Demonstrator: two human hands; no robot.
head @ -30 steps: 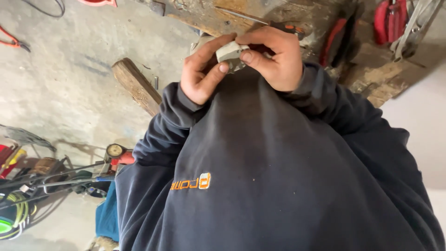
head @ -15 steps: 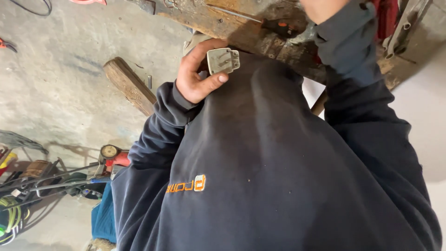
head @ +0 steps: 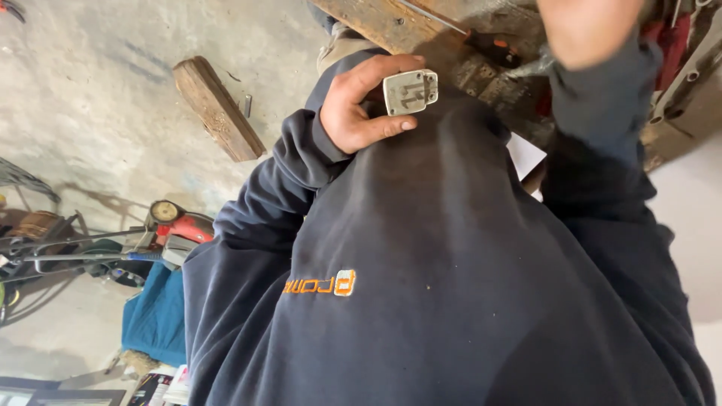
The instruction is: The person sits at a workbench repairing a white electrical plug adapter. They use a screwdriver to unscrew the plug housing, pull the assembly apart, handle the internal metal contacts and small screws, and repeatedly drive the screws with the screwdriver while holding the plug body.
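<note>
At one o'clock, the blurred right hand [head: 583,26] is cut off by the top edge, its fingers unseen. The left hand's [head: 361,105] palm hides behind the small grey square plastic block [head: 410,91].

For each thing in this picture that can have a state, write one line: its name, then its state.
left hand: closed on the plug block
plug block: held, slotted face up
right hand: raised over the workbench, blurred, grip unclear
screwdriver: lying on the workbench
workbench: worn, dirty
wooden block: lying on the floor
</note>
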